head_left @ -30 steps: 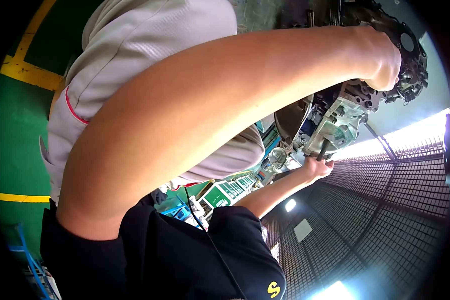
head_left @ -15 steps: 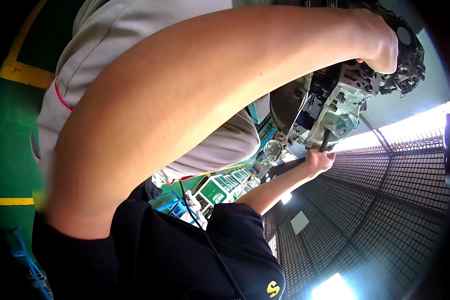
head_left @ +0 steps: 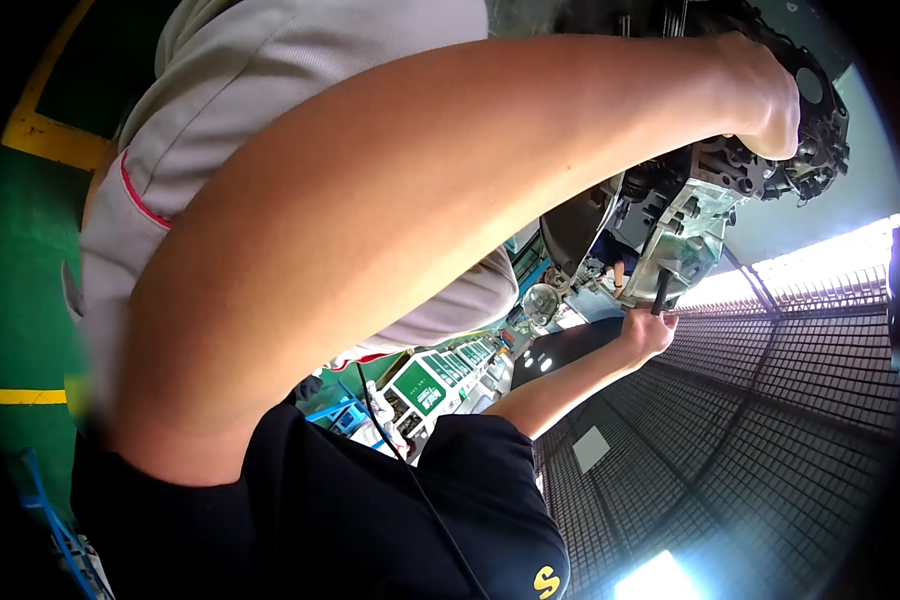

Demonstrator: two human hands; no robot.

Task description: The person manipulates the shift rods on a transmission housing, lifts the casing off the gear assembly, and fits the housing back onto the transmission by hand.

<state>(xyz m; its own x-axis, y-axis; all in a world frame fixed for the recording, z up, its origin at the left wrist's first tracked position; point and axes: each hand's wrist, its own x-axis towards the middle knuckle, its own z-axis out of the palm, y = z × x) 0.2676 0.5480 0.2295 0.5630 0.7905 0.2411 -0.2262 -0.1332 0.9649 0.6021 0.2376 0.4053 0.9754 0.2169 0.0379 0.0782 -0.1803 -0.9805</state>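
Observation:
My left arm crosses the view from the lower left, and my left hand [head_left: 773,118] bends over the top of a metal engine or gearbox assembly [head_left: 705,205]. The fingers are hidden behind the wrist, so I cannot see what they touch. Farther down, my right hand [head_left: 652,334] is closed around the end of a short black bar [head_left: 661,293]. This bar stands out from the assembly's silvery cast housing [head_left: 682,255]. Dark parts with hoses and fittings [head_left: 818,150] sit beyond my left wrist.
Dark wire mesh fencing [head_left: 720,430] runs along the right side. Light grey trousers [head_left: 240,90] lie behind my left arm. White-and-green boards [head_left: 420,387] and blue frames [head_left: 348,412] stand in the background. Another person's arm [head_left: 618,275] shows behind the housing. A black cable [head_left: 410,470] hangs across my shirt.
The view has shifted slightly, so the assembly and both hands appear a little lower. My right hand stays at the black bar. Another person's arm has come into sight behind the housing.

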